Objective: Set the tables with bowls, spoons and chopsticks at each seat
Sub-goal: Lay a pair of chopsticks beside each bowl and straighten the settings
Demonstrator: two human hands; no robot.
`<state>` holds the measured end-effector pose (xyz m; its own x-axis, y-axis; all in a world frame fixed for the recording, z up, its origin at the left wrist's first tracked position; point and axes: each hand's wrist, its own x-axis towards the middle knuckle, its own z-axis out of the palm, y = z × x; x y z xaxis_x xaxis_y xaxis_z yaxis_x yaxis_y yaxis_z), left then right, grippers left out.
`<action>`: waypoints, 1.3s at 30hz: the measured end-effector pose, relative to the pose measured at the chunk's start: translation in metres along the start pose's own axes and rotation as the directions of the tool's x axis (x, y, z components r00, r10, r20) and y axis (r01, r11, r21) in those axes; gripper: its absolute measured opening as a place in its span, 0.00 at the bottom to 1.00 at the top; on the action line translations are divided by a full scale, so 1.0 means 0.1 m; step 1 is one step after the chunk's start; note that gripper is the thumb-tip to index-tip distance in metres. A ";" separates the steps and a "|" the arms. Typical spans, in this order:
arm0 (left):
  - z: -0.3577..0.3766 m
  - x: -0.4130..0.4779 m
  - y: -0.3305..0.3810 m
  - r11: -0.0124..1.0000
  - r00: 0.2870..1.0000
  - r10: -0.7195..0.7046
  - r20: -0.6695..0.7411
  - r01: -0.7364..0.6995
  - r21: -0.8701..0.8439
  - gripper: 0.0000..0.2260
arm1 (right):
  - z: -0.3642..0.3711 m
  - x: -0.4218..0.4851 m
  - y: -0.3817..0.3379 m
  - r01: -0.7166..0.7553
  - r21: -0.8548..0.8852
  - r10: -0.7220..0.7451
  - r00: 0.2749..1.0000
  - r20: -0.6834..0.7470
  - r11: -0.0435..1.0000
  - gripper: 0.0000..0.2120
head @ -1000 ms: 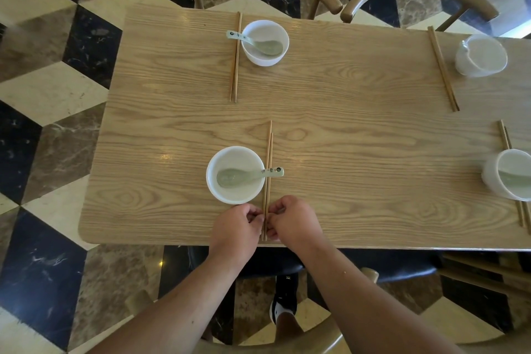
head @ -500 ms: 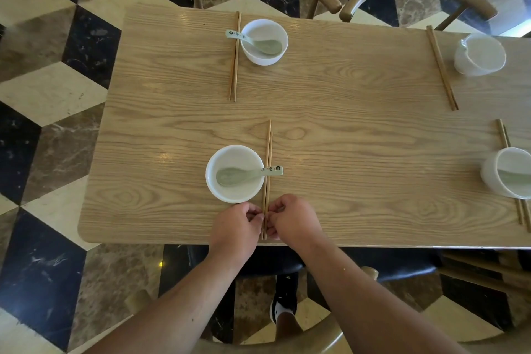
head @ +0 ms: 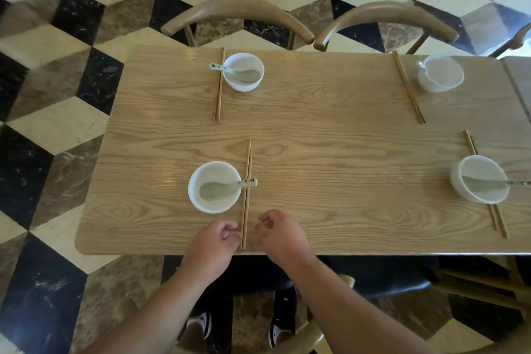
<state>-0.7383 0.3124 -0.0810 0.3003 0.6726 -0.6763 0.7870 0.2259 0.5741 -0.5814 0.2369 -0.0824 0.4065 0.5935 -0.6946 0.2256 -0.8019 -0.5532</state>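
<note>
Both hands rest at the near edge of the light wooden counter (head: 330, 138), on either side of a pair of brown wooden chopsticks (head: 247, 164) that lies flat, pointing away from the person. The left hand (head: 214, 241) sits just beside the pair with its grip clenched on nothing; I cannot tell whether a knuckle touches the sticks. The right hand (head: 280, 234) is a little apart from them, fingers curled in, grip clenched round nothing too.

Left of the chopsticks stands a round white bowl (head: 201, 204) with a pale green ceramic spoon (head: 221, 188) in it, the handle lying across the sticks. Three more settings are laid:
- far-left bowl (head: 244, 85), with spoon and chopsticks
- far-right bowl (head: 439, 87), with chopsticks beside it
- near-right bowl (head: 471, 195), resting on its chopsticks, with a spoon inside
</note>
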 end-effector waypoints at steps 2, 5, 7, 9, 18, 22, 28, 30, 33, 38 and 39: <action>0.00 -0.18 0.02 0.998 1.000 -0.016 0.011 0.015 0.063 0.16 | -0.14 -0.09 0.11 0.121 -0.158 -0.124 0.992 -0.009 0.980 0.15; 0.02 -0.42 0.10 0.982 1.000 0.024 0.001 -0.024 0.189 0.23 | -0.38 -0.23 0.16 0.190 -0.228 -0.205 0.978 -0.040 0.955 0.21; 0.06 -0.57 0.19 0.958 0.997 0.081 -0.015 -0.074 0.277 0.25 | -0.53 -0.34 0.16 0.202 -0.275 -0.224 0.973 -0.051 0.940 0.25; 0.09 -0.68 0.31 0.937 0.992 0.124 -0.017 -0.111 0.330 0.28 | -0.62 -0.42 0.18 0.199 -0.291 -0.226 0.972 -0.063 0.936 0.28; 0.39 -0.72 0.72 0.880 0.961 0.243 0.133 -0.276 0.386 0.29 | -1.01 -0.82 0.60 0.049 -0.277 -0.097 0.982 -0.162 0.960 0.26; 0.53 -0.75 0.86 0.866 0.943 0.277 0.185 -0.328 0.377 0.27 | -1.28 -1.05 0.86 -0.022 -0.220 -0.029 0.974 -0.227 0.975 0.22; 0.83 -0.80 1.19 0.856 0.919 0.327 0.222 -0.387 0.342 0.25 | -1.80 -1.29 1.10 -0.068 -0.165 0.005 0.935 -0.355 0.984 0.19; 1.00 -0.79 1.38 0.857 0.913 0.343 0.219 -0.400 0.325 0.25 | -2.04 -1.33 1.19 -0.067 -0.142 0.006 0.920 -0.393 0.988 0.18; 1.36 -0.78 1.71 0.854 0.909 0.357 0.216 -0.412 0.319 0.25 | -2.47 -1.34 1.40 -0.054 -0.093 0.006 0.892 -0.451 0.994 0.16; 2.26 -0.78 2.31 0.885 0.919 0.335 0.207 -0.382 0.267 0.24 | -3.31 -1.21 2.04 0.008 0.020 0.004 0.835 -0.551 1.000 0.15; 2.46 -0.79 2.44 0.898 0.928 0.322 0.188 -0.362 0.249 0.23 | -3.49 -1.16 2.20 0.020 0.034 0.002 0.831 -0.557 0.999 0.15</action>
<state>-0.4375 0.1408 -0.0014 0.6331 0.5646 -0.5295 0.7326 -0.2162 0.6454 -0.2697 -0.0319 0.0372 0.8310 0.4535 -0.3222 0.2037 -0.7870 -0.5824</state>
